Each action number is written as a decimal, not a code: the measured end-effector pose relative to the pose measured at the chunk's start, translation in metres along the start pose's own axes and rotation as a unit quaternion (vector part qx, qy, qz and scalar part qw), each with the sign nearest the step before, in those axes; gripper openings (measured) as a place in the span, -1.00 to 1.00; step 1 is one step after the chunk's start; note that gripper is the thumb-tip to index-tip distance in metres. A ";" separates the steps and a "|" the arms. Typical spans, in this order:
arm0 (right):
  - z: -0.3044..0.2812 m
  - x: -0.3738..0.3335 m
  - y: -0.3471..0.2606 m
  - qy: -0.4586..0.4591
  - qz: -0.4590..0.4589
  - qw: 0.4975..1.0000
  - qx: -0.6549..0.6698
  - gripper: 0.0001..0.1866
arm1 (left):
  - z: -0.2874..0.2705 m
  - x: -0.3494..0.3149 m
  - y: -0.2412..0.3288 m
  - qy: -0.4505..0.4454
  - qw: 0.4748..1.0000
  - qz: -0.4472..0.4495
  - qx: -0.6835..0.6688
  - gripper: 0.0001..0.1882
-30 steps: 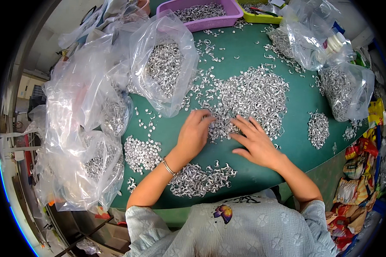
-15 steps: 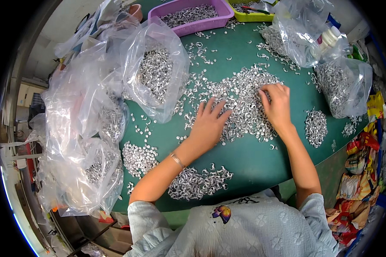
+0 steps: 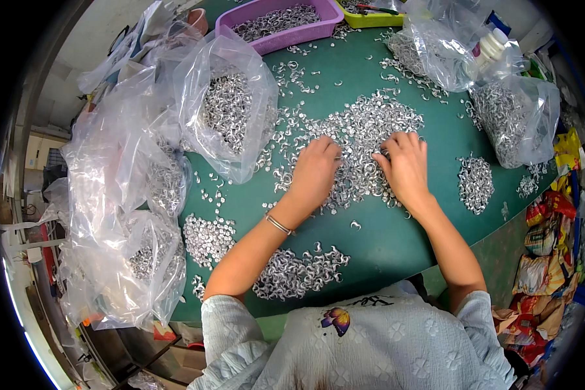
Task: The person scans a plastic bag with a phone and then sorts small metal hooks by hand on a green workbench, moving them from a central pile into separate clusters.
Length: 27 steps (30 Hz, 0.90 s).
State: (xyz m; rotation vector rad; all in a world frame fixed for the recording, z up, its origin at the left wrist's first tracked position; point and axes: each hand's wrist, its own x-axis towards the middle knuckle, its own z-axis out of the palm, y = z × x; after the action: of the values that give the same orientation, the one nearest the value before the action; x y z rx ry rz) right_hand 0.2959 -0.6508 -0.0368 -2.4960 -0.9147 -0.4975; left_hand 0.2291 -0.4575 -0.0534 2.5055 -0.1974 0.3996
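A broad pile of small silvery metal pieces (image 3: 364,123), many of them curved like hooks, lies on the green tabletop (image 3: 383,244). My left hand (image 3: 315,170), with a bracelet at the wrist, is at the pile's left side, its fingers curled down into the pieces. At the right side my right hand (image 3: 404,166) has bent fingers, the thumb and forefinger close together over the pieces. What either hand pinches is too small and hidden to make out. Below my left forearm lies a heap of curved metal pieces (image 3: 299,272); left of it sits a heap of small roundish pieces (image 3: 208,239).
Clear plastic bags of metal pieces stand at the left (image 3: 227,114) and right (image 3: 504,123). A purple basket (image 3: 286,41) and a yellow-green tray (image 3: 374,21) sit at the far edge. Another small heap (image 3: 476,185) lies right; a white bottle (image 3: 489,49) stands far right.
My left hand's spread fingers have curled into the pile. My right hand has shifted slightly left and nearer me. The whole view has shifted a little.
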 end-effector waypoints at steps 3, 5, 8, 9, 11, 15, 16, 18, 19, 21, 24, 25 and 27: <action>-0.003 -0.001 0.001 -0.039 -0.028 0.999 0.021 -0.89 | -0.004 -0.004 -0.002 0.061 0.997 -0.020 -0.034 -0.82; -0.007 -0.007 0.001 0.039 -0.018 0.998 0.047 -0.90 | -0.006 -0.009 -0.005 0.075 0.990 -0.073 -0.091 -0.86; -0.014 -0.020 0.004 0.074 -0.006 0.997 0.022 -0.92 | -0.013 -0.010 0.000 0.067 0.980 -0.143 -0.119 -0.86; -0.013 -0.024 0.009 0.063 -0.014 0.998 0.008 -0.92 | -0.012 -0.009 -0.003 0.093 0.979 -0.125 -0.135 -0.85; -0.016 -0.023 0.011 0.058 -0.015 0.998 -0.012 -0.92 | -0.016 -0.006 0.003 0.141 0.971 -0.121 -0.153 -0.85; -0.032 -0.026 0.003 0.048 0.023 0.998 0.021 -0.92 | -0.020 -0.014 0.007 0.090 0.944 -0.198 -0.248 -0.87; -0.036 -0.030 0.000 0.037 0.034 0.998 0.047 -0.92 | -0.021 -0.020 0.010 0.057 0.923 -0.243 -0.294 -0.87; -0.044 -0.036 -0.015 -0.020 0.035 0.986 0.160 -0.91 | -0.024 -0.032 0.023 0.014 0.908 -0.249 -0.337 -0.87; -0.041 -0.043 -0.019 -0.051 0.047 0.980 0.185 -0.92 | -0.023 -0.039 0.029 -0.013 0.899 -0.255 -0.355 -0.87; -0.023 -0.054 -0.015 -0.064 0.075 0.971 0.220 -0.92 | -0.022 -0.046 0.037 -0.051 0.879 -0.276 -0.387 -0.86; -0.026 -0.047 -0.015 -0.028 0.072 0.982 0.173 -0.92 | -0.016 -0.050 0.026 -0.052 0.832 -0.297 -0.466 -0.86; -0.026 -0.042 -0.014 -0.008 0.044 0.990 0.132 -0.92 | -0.017 -0.049 0.026 -0.037 0.836 -0.301 -0.458 -0.86; -0.035 -0.042 -0.017 -0.034 0.055 0.985 0.162 -0.93 | -0.022 -0.047 0.029 -0.007 0.842 -0.309 -0.442 -0.85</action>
State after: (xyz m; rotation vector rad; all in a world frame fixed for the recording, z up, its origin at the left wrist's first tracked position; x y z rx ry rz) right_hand 0.2480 -0.6783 -0.0220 -2.2602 -0.8054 -0.2085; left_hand 0.1733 -0.4663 -0.0360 1.5230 0.3549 -0.0082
